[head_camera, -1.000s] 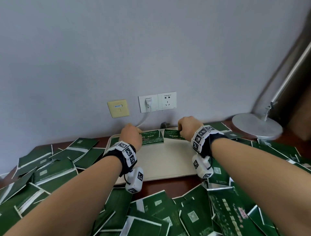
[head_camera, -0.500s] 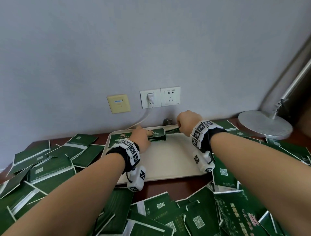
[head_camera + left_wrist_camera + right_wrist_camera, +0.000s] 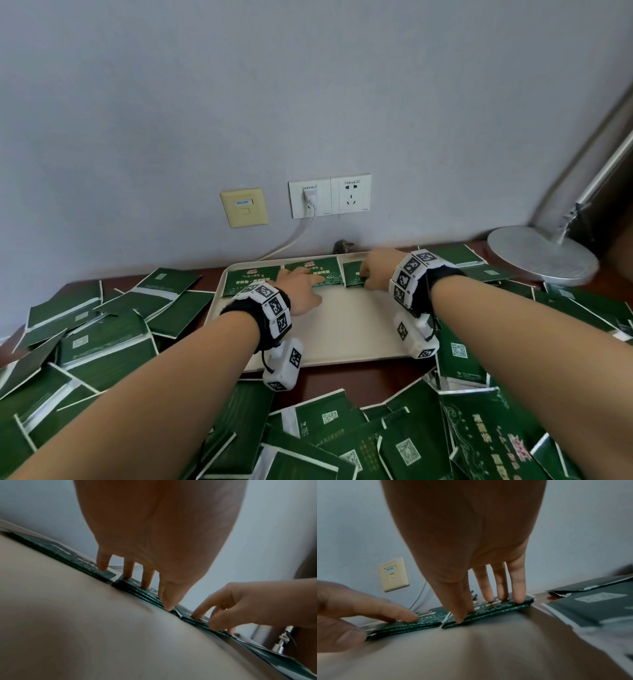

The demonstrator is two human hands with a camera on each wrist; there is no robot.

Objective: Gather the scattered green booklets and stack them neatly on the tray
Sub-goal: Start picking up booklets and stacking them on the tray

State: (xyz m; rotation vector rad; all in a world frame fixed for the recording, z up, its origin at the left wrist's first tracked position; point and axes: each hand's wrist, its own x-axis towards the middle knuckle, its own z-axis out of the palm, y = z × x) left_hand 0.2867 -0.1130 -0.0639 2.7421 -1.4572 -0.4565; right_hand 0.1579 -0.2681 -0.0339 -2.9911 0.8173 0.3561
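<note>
A cream tray [image 3: 346, 329] lies on the brown desk against the wall. Three low stacks of green booklets sit side by side along its far edge: the left stack [image 3: 248, 279], the middle stack [image 3: 318, 269] and the right stack [image 3: 352, 274]. My left hand [image 3: 305, 279] presses straight fingers [image 3: 146, 580] onto the middle stack [image 3: 137, 586]. My right hand [image 3: 368, 277] presses straight fingers [image 3: 517, 588] onto the top of the right stack [image 3: 489, 609], thumb at its front edge. Neither hand lifts a booklet.
Loose green booklets [image 3: 102, 342] cover the desk left, right and in front of the tray [image 3: 394, 438]. A round grey lamp base [image 3: 541, 257] stands at the right. Wall sockets [image 3: 329, 195] with a plugged white cable [image 3: 291, 240] sit behind the tray.
Both hands were curled over booklets at the tray's far edge; now their fingers are straightened and press on the stacks. The left hand has shifted right onto the middle stack.
</note>
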